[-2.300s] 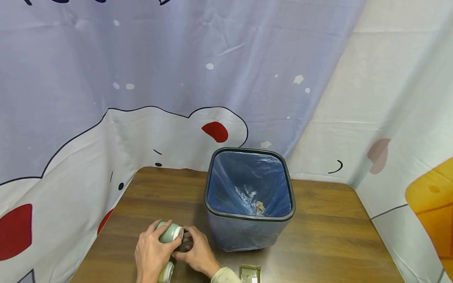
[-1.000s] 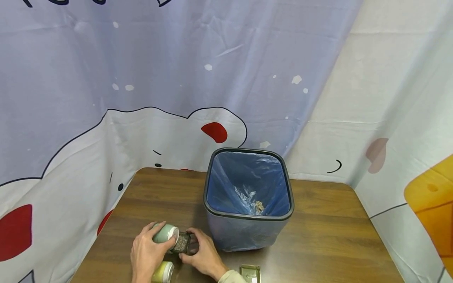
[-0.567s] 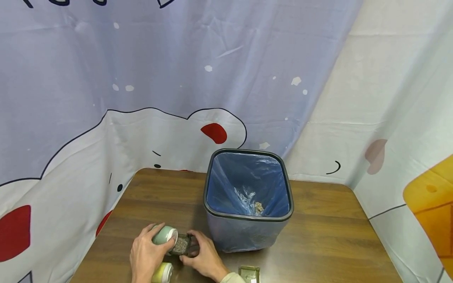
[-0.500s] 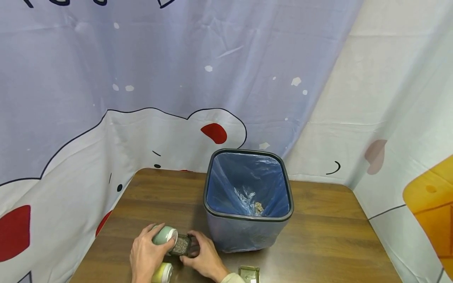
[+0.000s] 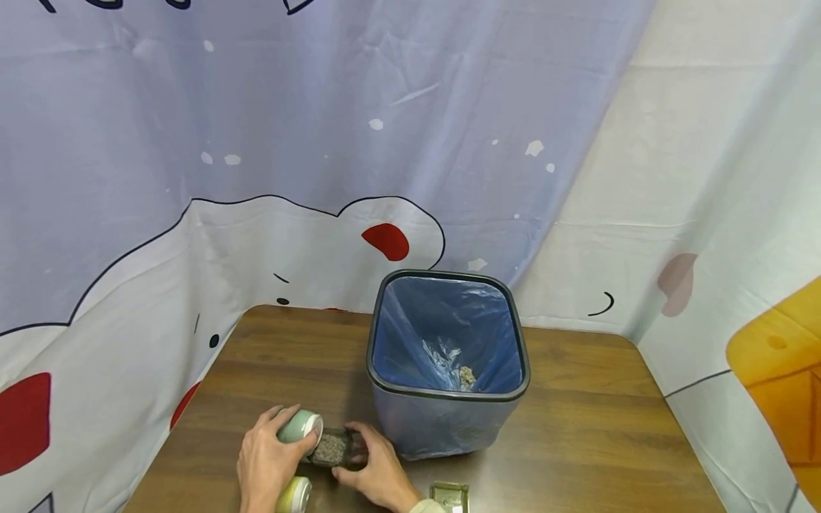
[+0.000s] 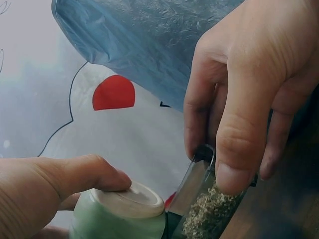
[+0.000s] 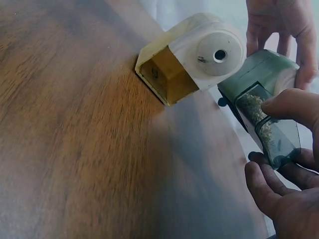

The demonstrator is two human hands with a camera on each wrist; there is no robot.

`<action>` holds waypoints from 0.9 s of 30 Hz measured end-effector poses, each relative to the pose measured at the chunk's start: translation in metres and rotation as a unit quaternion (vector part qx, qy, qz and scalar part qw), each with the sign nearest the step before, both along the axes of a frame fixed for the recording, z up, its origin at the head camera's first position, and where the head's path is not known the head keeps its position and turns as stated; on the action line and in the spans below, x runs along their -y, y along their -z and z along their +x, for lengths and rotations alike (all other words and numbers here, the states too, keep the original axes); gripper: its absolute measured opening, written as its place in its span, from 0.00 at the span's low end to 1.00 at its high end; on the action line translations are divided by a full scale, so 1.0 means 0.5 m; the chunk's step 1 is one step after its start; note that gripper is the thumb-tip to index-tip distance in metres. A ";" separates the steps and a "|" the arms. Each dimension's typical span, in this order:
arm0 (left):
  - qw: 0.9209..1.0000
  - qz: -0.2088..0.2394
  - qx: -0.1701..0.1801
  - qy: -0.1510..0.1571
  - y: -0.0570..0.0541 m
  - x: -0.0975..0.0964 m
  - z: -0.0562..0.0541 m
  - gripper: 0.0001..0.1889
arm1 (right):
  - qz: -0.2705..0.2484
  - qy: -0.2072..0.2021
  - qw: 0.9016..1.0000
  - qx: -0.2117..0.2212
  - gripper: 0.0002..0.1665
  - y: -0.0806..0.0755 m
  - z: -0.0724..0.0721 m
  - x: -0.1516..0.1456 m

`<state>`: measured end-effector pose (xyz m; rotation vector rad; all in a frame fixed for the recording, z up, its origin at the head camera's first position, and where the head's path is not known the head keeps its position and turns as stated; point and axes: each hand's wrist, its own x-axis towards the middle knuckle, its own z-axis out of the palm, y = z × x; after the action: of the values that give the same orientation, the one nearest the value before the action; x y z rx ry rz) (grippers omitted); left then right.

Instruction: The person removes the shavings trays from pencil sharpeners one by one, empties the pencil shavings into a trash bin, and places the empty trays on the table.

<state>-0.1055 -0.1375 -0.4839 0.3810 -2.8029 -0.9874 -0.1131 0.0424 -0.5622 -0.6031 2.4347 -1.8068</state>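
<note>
My left hand (image 5: pixel 263 459) grips a green pencil sharpener (image 5: pixel 298 425) with a white round end, tilted on its side above the table. From its body sticks out a clear, dark-tinted shavings drawer (image 5: pixel 331 449), holding pale pencil shavings (image 6: pixel 207 216). The fingers and thumb of my right hand (image 5: pixel 378 470) pinch the drawer's outer end. Whether the drawer's inner end is still inside the sharpener, I cannot tell. A yellow pencil sharpener (image 7: pixel 207 57) lies close below the left hand, its drawer slot open and hollow in the right wrist view.
A square bin (image 5: pixel 449 427) with a blue liner stands just beyond the right hand, with some shavings (image 5: pixel 466 376) inside. A small olive clear tray (image 5: pixel 451 496) lies at the near edge of view. Printed cloth (image 5: pixel 308 142) hangs behind the wooden table (image 5: pixel 596 427).
My right hand has shifted right and slightly nearer, drawing the drawer outward so its shavings show. My left hand with the green sharpener moved slightly left, uncovering more of the yellow one.
</note>
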 end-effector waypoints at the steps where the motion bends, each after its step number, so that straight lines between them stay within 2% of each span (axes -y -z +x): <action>1: 1.000 0.001 0.000 0.000 0.000 0.000 0.000 0.29 | -0.001 -0.002 1.000 0.001 0.35 0.001 0.000 -0.002; 6: 1.000 0.002 0.008 0.003 0.003 -0.001 0.000 0.29 | 0.015 -0.010 1.000 0.007 0.35 0.001 0.003 -0.013; 15: 0.999 -0.004 0.032 0.007 0.010 0.000 -0.002 0.31 | 0.034 -0.020 0.998 0.044 0.35 0.004 0.010 -0.028; 27: 0.999 -0.012 0.028 0.019 0.017 -0.001 -0.004 0.30 | -0.008 -0.020 1.000 0.018 0.36 0.014 0.023 -0.032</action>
<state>-0.1077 -0.1372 -0.4922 0.3602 -2.8797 -0.9648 -0.1014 0.0585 -0.5693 -0.6095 2.3703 -1.8067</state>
